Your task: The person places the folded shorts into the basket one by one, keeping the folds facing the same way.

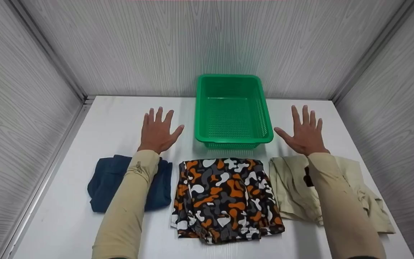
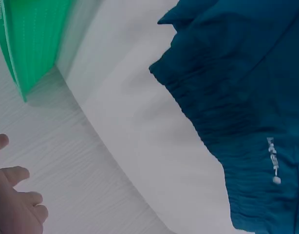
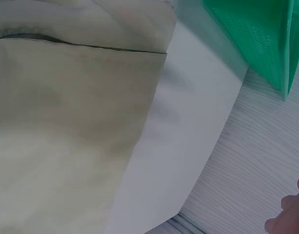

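Observation:
In the head view my left hand (image 1: 157,132) has its fingers spread, left of a green plastic basket (image 1: 199,118). My right hand (image 1: 307,135) is likewise spread, on the basket's right side. Neither hand holds anything. Under the left forearm lies folded dark blue clothing (image 1: 108,183); its gathered elastic waistband (image 2: 208,112) shows in the left wrist view. Folded beige clothing (image 1: 293,187) lies partly hidden beneath the right forearm. Between the forearms is a folded garment (image 1: 225,201) patterned in black, orange, grey and white blobs. The basket's inside shows no contents.
Everything stands on a white table (image 1: 67,226). Grey wood-grain panels enclose it, with a back wall (image 1: 138,46) behind the basket, a left wall (image 1: 20,108) and a right wall (image 1: 397,108). The basket stands near the table's back edge.

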`<state>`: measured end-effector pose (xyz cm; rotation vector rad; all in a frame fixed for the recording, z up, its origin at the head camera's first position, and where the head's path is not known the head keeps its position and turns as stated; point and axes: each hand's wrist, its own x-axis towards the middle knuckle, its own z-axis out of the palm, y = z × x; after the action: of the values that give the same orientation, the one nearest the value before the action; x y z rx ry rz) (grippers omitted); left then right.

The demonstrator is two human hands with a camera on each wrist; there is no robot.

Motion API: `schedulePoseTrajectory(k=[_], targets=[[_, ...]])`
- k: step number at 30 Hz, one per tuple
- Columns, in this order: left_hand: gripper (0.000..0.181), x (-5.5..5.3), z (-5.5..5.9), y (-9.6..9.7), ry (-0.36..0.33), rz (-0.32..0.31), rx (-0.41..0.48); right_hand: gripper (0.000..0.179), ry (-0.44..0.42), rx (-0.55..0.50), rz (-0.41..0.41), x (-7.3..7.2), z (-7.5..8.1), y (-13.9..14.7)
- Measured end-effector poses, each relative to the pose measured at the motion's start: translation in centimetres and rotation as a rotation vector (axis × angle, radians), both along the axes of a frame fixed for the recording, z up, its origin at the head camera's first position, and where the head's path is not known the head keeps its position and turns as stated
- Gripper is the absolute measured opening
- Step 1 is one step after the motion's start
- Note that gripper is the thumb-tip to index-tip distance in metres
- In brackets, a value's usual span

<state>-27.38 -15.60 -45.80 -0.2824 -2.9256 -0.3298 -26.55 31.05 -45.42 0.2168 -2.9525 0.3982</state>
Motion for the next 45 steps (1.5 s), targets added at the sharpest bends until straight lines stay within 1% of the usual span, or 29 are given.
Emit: schedulePoseTrajectory(k=[2, 4, 6, 9, 10, 11, 13, 14, 16, 17, 18, 20, 22, 23, 25, 27, 30, 34, 38, 42, 45], targets=[[0.069, 0.5, -0.2, 0.4, 0.033, -0.015, 0.033, 0.097, 0.001, -0.051, 0.017, 0.1, -0.2, -0.3], [0.062, 1.2, -0.6, 1.0, 0.048, -0.027, 0.099, 0.096, -0.017, -0.123, 0.035, 0.3, -0.6, -0.7], [0.056, 2.1, -1.2, 2.0, 0.018, -0.032, 0.194, 0.095, -0.058, -0.207, 0.047, 0.7, -1.2, -1.3], [0.046, 3.7, -2.4, 3.9, -0.064, -0.036, 0.365, 0.095, -0.139, -0.349, 0.050, 1.5, -2.5, -2.4], [0.043, 4.4, -2.8, 4.7, -0.087, -0.033, 0.409, 0.095, -0.164, -0.396, 0.046, 1.8, -3.0, -2.9], [0.041, 5.0, -3.4, 5.3, -0.095, -0.027, 0.437, 0.096, -0.187, -0.440, 0.041, 2.2, -3.6, -3.4], [0.035, 6.6, -4.4, 6.6, -0.080, -0.018, 0.467, 0.095, -0.216, -0.511, 0.035, 2.9, -4.7, -4.3], [0.033, 7.4, -4.9, 7.2, -0.058, -0.019, 0.461, 0.094, -0.228, -0.543, 0.031, 3.3, -5.3, -4.7], [0.032, 9.1, -6.0, 8.4, -0.015, -0.038, 0.407, 0.091, -0.242, -0.585, 0.032, 4.2, -6.3, -5.4], [0.035, 10.0, -6.6, 8.9, -0.001, -0.051, 0.372, 0.088, -0.244, -0.603, 0.038, 4.7, -6.7, -5.7], [0.040, 10.9, -7.1, 9.5, -0.003, -0.073, 0.341, 0.086, -0.245, -0.617, 0.048, 5.1, -7.1, -6.0], [0.056, 12.7, -8.1, 10.7, -0.024, -0.119, 0.245, 0.083, -0.250, -0.620, 0.064, 5.8, -7.7, -6.4], [0.071, 14.1, -9.1, 11.7, -0.075, -0.158, 0.160, 0.081, -0.253, -0.602, 0.089, 6.4, -8.3, -7.0], [0.077, 14.7, -9.5, 12.2, -0.104, -0.174, 0.127, 0.081, -0.258, -0.589, 0.097, 6.7, -8.5, -7.3], [0.080, 15.6, -10.3, 13.1, -0.144, -0.193, 0.073, 0.081, -0.262, -0.555, 0.114, 7.1, -8.8, -7.9], [0.079, 16.2, -10.7, 13.6, -0.173, -0.200, 0.045, 0.079, -0.264, -0.541, 0.133, 7.5, -9.0, -8.4], [0.076, 16.5, -10.8, 13.8, -0.190, -0.204, 0.005, 0.075, -0.247, -0.527, 0.155, 7.7, -9.0, -9.0], [0.077, 16.5, -10.7, 13.5, -0.203, -0.235, -0.044, 0.069, -0.199, -0.473, 0.185, 7.6, -9.1, -9.3], [0.079, 16.3, -10.5, 13.2, -0.243, -0.266, -0.075, 0.067, -0.171, -0.398, 0.226, 7.2, -8.8, -9.6], [0.080, 16.0, -10.0, 13.0, -0.291, -0.303, -0.110, 0.067, -0.211, -0.367, 0.246, 6.8, -8.2, -9.9], [0.080, 16.0, -9.5, 12.9, -0.324, -0.342, -0.135, 0.068, -0.275, -0.370, 0.257, 6.7, -7.6, -10.2]])
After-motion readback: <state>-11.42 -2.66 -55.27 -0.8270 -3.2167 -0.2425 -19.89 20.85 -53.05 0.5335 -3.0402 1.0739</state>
